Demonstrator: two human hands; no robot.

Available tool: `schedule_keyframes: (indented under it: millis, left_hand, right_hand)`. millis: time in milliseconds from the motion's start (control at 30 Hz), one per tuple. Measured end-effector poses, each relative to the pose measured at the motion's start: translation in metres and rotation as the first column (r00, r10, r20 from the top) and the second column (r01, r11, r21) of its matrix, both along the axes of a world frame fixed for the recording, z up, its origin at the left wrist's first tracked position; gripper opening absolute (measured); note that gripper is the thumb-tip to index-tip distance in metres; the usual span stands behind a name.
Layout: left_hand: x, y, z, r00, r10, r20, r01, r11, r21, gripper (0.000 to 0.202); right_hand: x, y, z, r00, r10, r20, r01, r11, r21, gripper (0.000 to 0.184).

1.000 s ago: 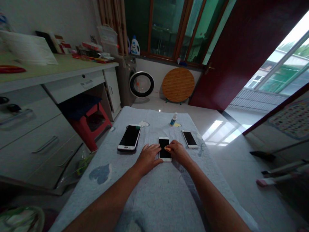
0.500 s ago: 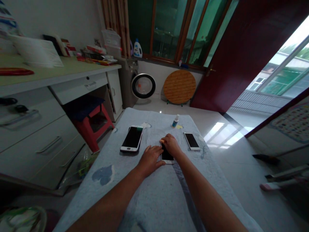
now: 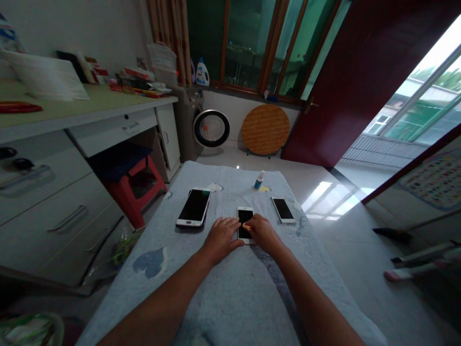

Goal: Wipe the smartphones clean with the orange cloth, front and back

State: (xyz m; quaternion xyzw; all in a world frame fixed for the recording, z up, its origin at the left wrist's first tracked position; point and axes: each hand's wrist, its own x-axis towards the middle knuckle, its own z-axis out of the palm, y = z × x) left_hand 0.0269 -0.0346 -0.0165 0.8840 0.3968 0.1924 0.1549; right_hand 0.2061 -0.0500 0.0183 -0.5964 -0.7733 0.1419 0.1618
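A small white phone (image 3: 245, 216) with a dark screen lies in the middle of a table covered with a light blue cloth (image 3: 230, 283). My left hand (image 3: 220, 235) rests flat beside the phone's left edge, fingers spread and touching it. My right hand (image 3: 261, 232) is closed over the phone's lower half, pinching a small orange-yellow piece against the screen. A larger white phone (image 3: 193, 207) lies to the left and a third white phone (image 3: 283, 210) to the right.
A small bottle with a blue label (image 3: 258, 181) and a yellow scrap stand at the cloth's far edge, a white wad (image 3: 215, 187) near the large phone. A red stool (image 3: 134, 185) sits under the desk at left. A washing machine (image 3: 211, 128) and round wooden board (image 3: 265, 129) stand beyond.
My right hand slid from the phone's top end back down to its lower half with the orange piece. The left hand stayed beside the phone.
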Motion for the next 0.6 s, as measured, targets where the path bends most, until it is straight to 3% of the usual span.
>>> schedule_keyframes:
  millis: [167,300,600]
  left_hand:
    - [0.0,0.001,-0.001,1.0,-0.002,-0.002,0.002,1.0,0.009,0.049]
    - [0.0,0.001,0.001,1.0,-0.01,-0.016,0.01,1.0,0.002,0.051]
    - [0.001,0.0,0.002,0.999,-0.009,-0.035,0.008,1.0,-0.009,0.049]
  right_hand:
    - [0.001,-0.019,0.002,0.981,0.168,-0.098,-0.171,0.985,-0.023,0.015]
    - [0.008,-0.02,0.001,0.964,0.199,-0.176,-0.208,0.978,-0.032,0.012]
    - [0.013,-0.008,-0.013,0.982,-0.037,-0.187,0.041,0.999,0.017,0.016]
